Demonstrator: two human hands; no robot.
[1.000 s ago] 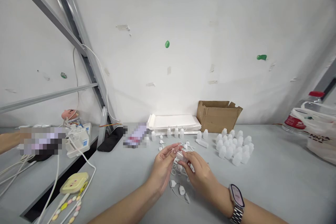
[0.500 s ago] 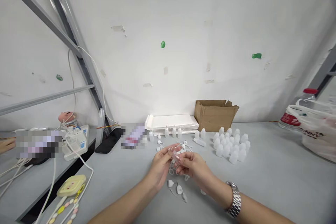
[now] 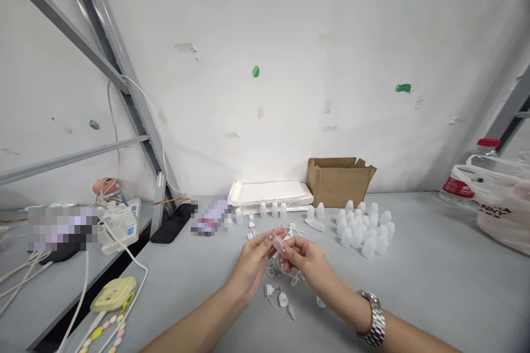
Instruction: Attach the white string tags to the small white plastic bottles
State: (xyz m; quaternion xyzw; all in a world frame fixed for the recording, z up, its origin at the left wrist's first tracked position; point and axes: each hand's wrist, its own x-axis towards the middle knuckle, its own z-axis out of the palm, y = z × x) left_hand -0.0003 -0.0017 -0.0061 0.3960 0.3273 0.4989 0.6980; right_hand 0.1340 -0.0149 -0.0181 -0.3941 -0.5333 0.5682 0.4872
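Note:
My left hand [image 3: 252, 260] and my right hand [image 3: 309, 260] meet over the middle of the table, fingertips pinched together. Something small and whitish, partly translucent, seems to be between them, but the fingers hide most of it. White plastic caps with thin straps and loops lie under and around the hands; one cap [image 3: 283, 299] is just in front of them. Beyond the fingers, a translucent squeeze bottle [image 3: 315, 224] lies on its side. Several small bottles [image 3: 274, 209] stand in a row farther back. To the right is a cluster of similar bottles [image 3: 368, 245], all upright.
Against the wall are a stack of white trays or sheets [image 3: 271, 190] and an open cardboard box [image 3: 342, 185]. A black phone [image 3: 171, 224], a power strip [image 3: 124, 226] and a yellow case [image 3: 113, 294] are left. A plastic bag [image 3: 505, 215] and large bottle [image 3: 457, 185] stand right.
Both hands stay together in nearly the same place. My right fingers have shifted slightly against the left ones, and the whitish piece shows at a slightly different angle.

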